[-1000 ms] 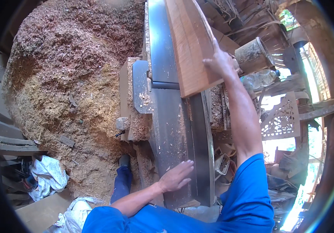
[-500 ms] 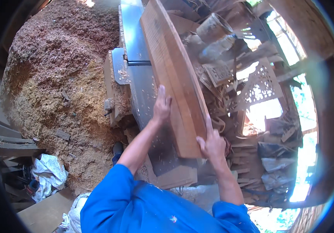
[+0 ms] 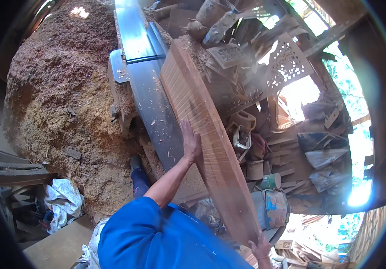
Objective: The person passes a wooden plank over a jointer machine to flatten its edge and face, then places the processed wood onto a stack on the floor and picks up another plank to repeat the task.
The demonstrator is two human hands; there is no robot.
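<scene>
A long, thick wooden plank (image 3: 211,143) slants over the right edge of a jointer's grey metal bed (image 3: 150,105), its broad face turned toward me and marked with cross lines. My left hand (image 3: 192,142) lies against the plank's left side, fingers stretched out along the face. At the plank's near, lower end, my right hand (image 3: 260,249) grips the corner; part of those fingers is hidden. The jointer's shiny far table (image 3: 132,31) and its fence strip (image 3: 157,38) lie beyond the plank's far end. Wood chips dot the bed.
A big heap of shavings (image 3: 63,85) rises left of the machine. Offcuts, a carved openwork panel (image 3: 289,62), a green tin (image 3: 271,181) and a carton (image 3: 276,208) crowd the right. White sacking (image 3: 63,201) and boards (image 3: 18,175) lie at lower left.
The plank has moved back toward me and to the right, off the far table. Its face has turned more toward me, and my right hand has gone down and right with its end.
</scene>
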